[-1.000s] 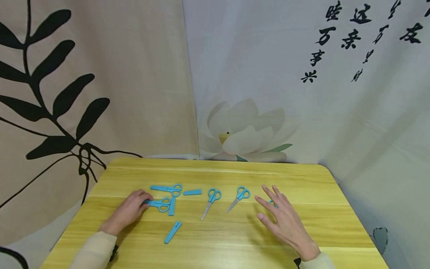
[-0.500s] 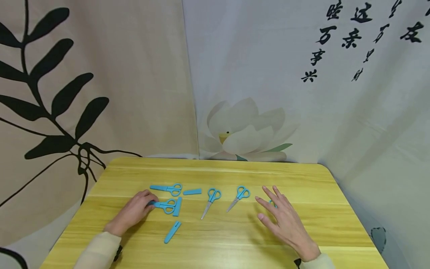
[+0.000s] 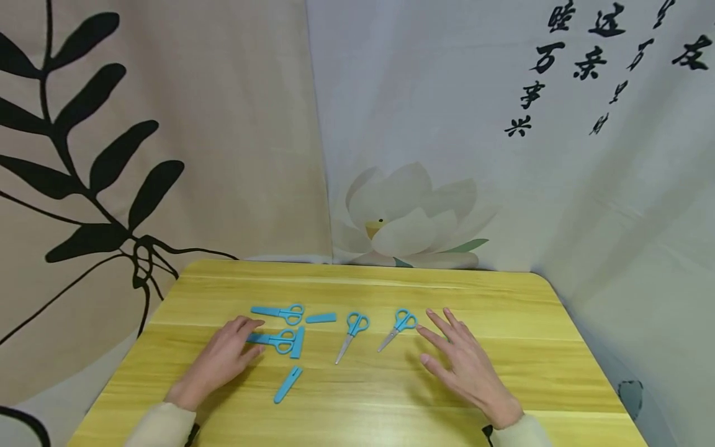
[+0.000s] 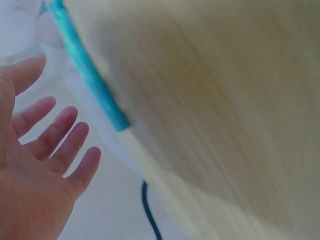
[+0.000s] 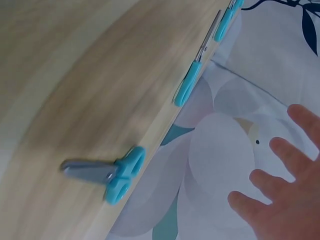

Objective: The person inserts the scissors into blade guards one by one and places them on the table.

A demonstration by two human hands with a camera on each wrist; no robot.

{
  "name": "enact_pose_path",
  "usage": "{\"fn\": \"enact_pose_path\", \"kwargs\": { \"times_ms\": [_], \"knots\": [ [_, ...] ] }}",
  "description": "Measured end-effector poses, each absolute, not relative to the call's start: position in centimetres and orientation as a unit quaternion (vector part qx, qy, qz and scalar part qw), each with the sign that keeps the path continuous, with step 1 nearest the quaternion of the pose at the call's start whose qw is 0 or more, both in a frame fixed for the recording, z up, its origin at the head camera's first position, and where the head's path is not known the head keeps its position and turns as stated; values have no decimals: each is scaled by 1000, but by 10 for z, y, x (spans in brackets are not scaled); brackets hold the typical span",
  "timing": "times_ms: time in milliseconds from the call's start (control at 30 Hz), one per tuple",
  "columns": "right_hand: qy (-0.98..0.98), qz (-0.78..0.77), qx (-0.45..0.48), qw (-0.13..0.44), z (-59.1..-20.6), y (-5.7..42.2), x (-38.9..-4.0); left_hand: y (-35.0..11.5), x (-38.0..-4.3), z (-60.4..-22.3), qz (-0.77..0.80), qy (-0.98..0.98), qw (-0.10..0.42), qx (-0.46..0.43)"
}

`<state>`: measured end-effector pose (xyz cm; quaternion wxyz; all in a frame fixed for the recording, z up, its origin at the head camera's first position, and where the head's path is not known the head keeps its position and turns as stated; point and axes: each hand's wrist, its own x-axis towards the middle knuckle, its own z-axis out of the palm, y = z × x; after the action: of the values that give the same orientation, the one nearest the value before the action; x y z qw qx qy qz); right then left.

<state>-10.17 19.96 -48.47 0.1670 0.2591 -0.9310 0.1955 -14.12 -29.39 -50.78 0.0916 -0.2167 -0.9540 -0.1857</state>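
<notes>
My left hand (image 3: pixel 226 354) is beside a pair of blue-handled scissors (image 3: pixel 276 341) whose blades are in a blue sheath. Its thumb and fingers are spread around the sheath end, and the left wrist view shows the fingers (image 4: pixel 80 172) loose beyond a blue strip (image 4: pixel 90 70). Another sheathed pair of scissors (image 3: pixel 285 313) lies just behind. My right hand (image 3: pixel 463 366) hovers with fingers spread, its fingertips near bare-bladed scissors (image 3: pixel 403 321). A further bare pair of scissors (image 5: pixel 125 172), seen in the right wrist view, is hidden under that hand in the head view.
Loose blue sheaths lie about: one sheath (image 3: pixel 321 318) at the back, a second sheath (image 3: pixel 298 343) against the scissor handles, a third sheath (image 3: pixel 287 385) nearer the front. More bare scissors (image 3: pixel 354 328) lie mid-table. A curtain (image 3: pixel 251 124) hangs behind the wooden table (image 3: pixel 363 416).
My left hand slid the sheathed scissors a little to the right, nudging a loose sheath along. It has since let go and spread its thumb. My right hand shifted slightly left.
</notes>
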Motion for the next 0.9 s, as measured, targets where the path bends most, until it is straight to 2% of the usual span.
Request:
{"fn": "enact_pose_path", "kwargs": {
  "times_ms": [433, 900],
  "knots": [
    [-931, 192, 283, 126, -487, 185, -129, -266, -103, -491, -225, -952, 114, -176],
    [-936, 160, 307, 64, -489, 182, -168, -251, -79, -493, -207, -946, 162, -189]
  ]
}}
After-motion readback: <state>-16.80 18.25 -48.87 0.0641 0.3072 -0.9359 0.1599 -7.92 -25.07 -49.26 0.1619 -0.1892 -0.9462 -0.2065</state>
